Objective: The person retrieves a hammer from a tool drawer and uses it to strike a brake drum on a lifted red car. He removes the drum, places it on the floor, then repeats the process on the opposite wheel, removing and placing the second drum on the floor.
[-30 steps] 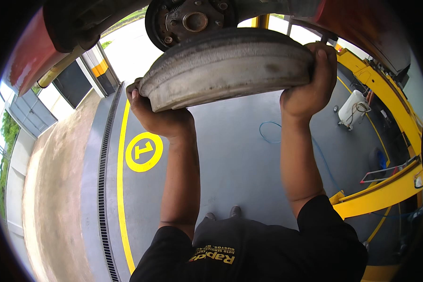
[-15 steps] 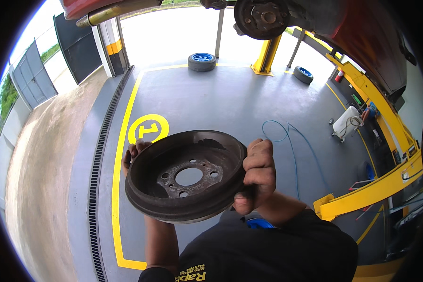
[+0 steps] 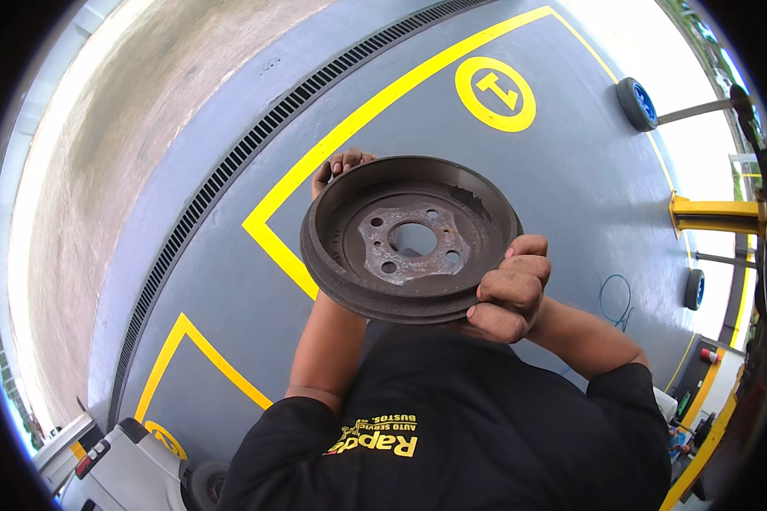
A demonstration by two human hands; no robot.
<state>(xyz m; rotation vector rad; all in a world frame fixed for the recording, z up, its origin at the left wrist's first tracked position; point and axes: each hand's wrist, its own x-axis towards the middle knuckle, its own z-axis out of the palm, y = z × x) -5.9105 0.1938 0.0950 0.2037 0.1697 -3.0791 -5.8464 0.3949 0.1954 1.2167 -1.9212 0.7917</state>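
A rusty dark brake drum (image 3: pixel 341 285) is held up in front of my chest, its hollow side facing up. Its flat hub face has a large round centre hole and several bolt holes around it. My left hand (image 3: pixel 341 166) grips the far left rim, its fingers curled over the edge and the rest hidden behind the drum. At the near right rim, my right hand (image 3: pixel 513 289) is closed on the drum, knuckles outward. The inner wall shows a dark jagged patch at the far right.
Yellow lines (image 3: pixel 383 115) mark the grey floor, beside a long drain grate (image 3: pixel 230 162). Two wheels with blue rims, one a tyre (image 3: pixel 637 104), lie at the right. A yellow lift post (image 3: pixel 720 215) stands there, and a light-coloured vehicle (image 3: pixel 123 468) is at the lower left.
My view has swung to the left, so the floor markings and wheels appear turned and shifted right. The brake drum stays in both hands; the light-coloured vehicle has come into view.
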